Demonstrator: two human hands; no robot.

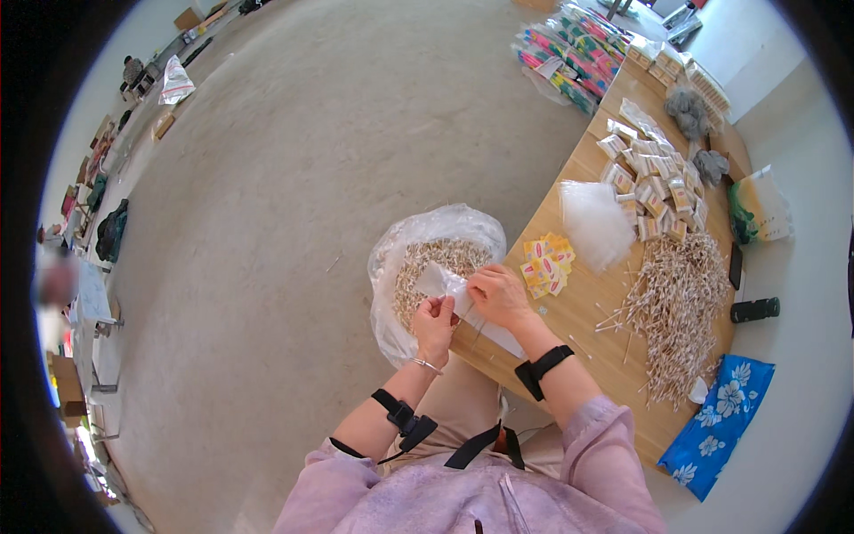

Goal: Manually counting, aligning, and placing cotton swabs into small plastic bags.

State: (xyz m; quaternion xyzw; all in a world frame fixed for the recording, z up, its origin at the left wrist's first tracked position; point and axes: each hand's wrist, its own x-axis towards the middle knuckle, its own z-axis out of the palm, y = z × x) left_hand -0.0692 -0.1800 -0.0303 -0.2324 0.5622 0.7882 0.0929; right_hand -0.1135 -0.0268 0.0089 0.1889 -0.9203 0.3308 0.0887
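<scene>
Both hands are at a small clear plastic bag (455, 288), over the near-left edge of the table. My left hand (433, 329) pinches its lower part. The fingers of my right hand (499, 295) are closed on its right side. Below and beyond the hands, a large clear plastic sack (384, 298) holds a mass of loose cotton swabs (445, 258). Yellow printed cards (548, 264) lie in a loose heap to the right of my right hand. Farther right is a stack of flat clear bags (596, 224). Something white and flat lies partly under my right wrist.
On the wooden table (569, 356) are a large pile of loose cotton swabs (680, 311), many filled packets (656, 182), a dark cylinder (754, 310) and a blue flowered cloth (719, 423). Colourful wrapped bundles (574, 53) stand beyond. A person (59, 285) is at the far left.
</scene>
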